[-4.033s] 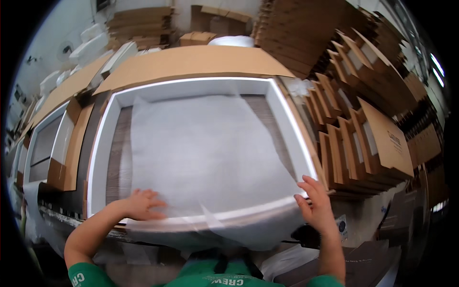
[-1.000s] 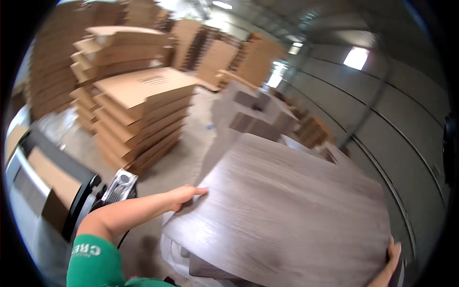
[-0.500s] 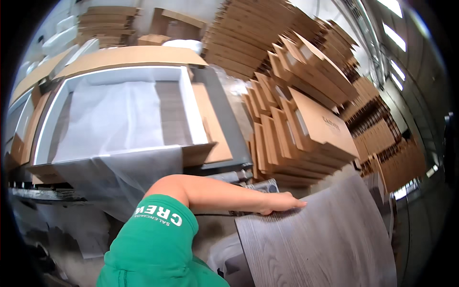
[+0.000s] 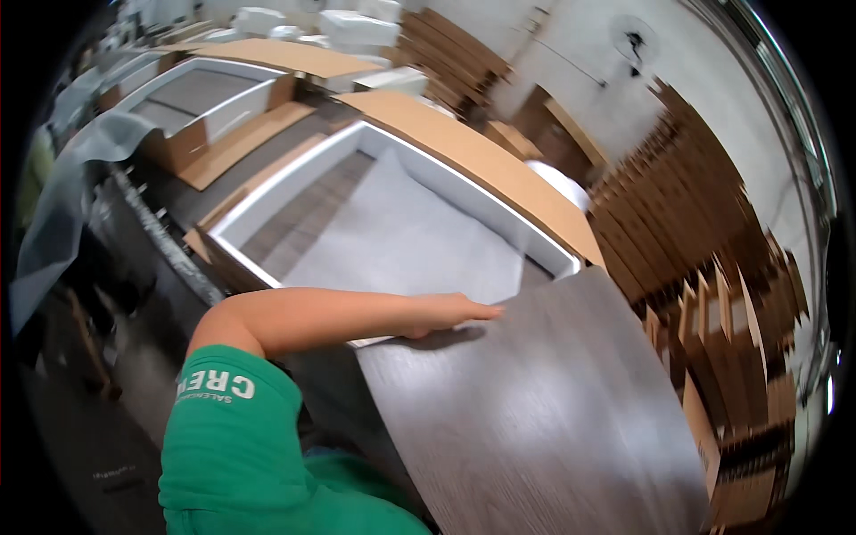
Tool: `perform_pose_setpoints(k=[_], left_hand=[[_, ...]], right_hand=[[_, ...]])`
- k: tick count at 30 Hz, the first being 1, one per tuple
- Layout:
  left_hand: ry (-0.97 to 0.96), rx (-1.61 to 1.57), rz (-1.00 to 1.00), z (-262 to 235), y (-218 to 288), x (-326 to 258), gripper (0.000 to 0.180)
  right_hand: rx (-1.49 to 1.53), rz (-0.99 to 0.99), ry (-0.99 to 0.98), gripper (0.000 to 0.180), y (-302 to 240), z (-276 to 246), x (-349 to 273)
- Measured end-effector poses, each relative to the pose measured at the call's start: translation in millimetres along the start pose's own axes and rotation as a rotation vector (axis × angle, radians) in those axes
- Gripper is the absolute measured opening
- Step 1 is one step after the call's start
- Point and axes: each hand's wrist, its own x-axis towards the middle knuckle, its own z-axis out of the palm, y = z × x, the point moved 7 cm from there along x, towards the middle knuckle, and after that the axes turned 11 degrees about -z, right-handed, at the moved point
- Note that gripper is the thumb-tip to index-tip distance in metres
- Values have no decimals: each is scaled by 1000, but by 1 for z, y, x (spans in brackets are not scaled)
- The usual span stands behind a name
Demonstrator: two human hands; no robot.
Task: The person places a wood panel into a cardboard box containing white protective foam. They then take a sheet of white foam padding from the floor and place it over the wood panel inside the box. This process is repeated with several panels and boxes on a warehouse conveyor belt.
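Note:
My left hand [image 4: 450,314] grips the upper left edge of a large grey wood-grain panel [image 4: 535,401]. The panel slants across the lower right of the head view, its far corner overlapping the near right corner of an open carton. White foam edging [image 4: 294,174] lines that carton [image 4: 464,143]. Within it a translucent white foam sheet [image 4: 401,232] covers most of another grey wood-grain board [image 4: 308,209], which shows at the left. My right hand is out of sight.
Another open carton [image 4: 245,134] with a grey board stands farther left on the same dark table surface [image 4: 201,198]. Translucent wrapping [image 4: 76,192] hangs at the left. Stacked cardboard [image 4: 687,196] fills the right side, and white foam blocks [image 4: 357,31] are piled behind.
The view has swung left, bringing the second carton in. My left hand and the panel have come from beside the table to over the near edge of the foam-lined carton.

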Motion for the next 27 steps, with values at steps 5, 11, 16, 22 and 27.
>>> perform_pose_setpoints(k=[5, 11, 16, 22, 27], left_hand=[[364, -115, 10, -143, -67, -52, 75], [634, -294, -19, -247, -106, -128, 79], [854, -307, -87, -308, -117, -146, 83], [1167, -241, -239, -373, -134, -152, 79], [1317, 32, -343, -400, -152, -129, 70]], right_hand=[[167, -166, -237, 55, -193, 170, 47], [359, -416, -484, 48, -443, 272, 14], [409, -395, -361, 49, -545, 328, -1], [303, -334, -480, 45, -627, 326, -62], [506, -256, -532, 44, -640, 353, -90]])
